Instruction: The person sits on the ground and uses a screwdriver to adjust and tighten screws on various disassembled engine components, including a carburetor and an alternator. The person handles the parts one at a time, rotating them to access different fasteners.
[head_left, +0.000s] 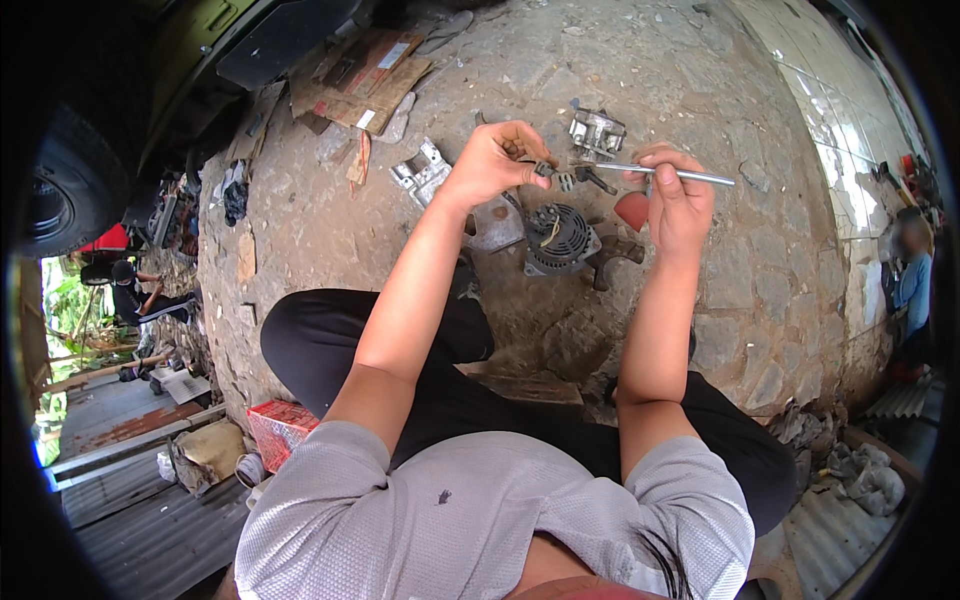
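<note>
a small dark part with pale metal contacts and a short dark arm (567,181) is up in the air above the ground, between the person's two hands. the left hand (500,162) grasps it at its left end, between thumb and fingers. the right hand (678,190) is closed around a slim, straight silver metal rod (708,178), whose thin tip points left at the dark part; whether the two touch i cannot tell.

below them on the rough, grey-brown stone ground (745,295) lies a round, dark, slotted motor-like unit with a pale wire on top (562,238). just to its left is a flat grey metal piece (495,224), and to its right a rusty brown curved metal bracket (615,256), with a dull red piece (631,210) near the right wrist. a silver metal housing (598,132) lies beyond the hands, and another silver casting (421,172) lies left of the left hand. farther off are worn brown boards (375,85), a red plastic crate (280,432) by the left knee, and a black wheel (65,195) at the far left.
</note>
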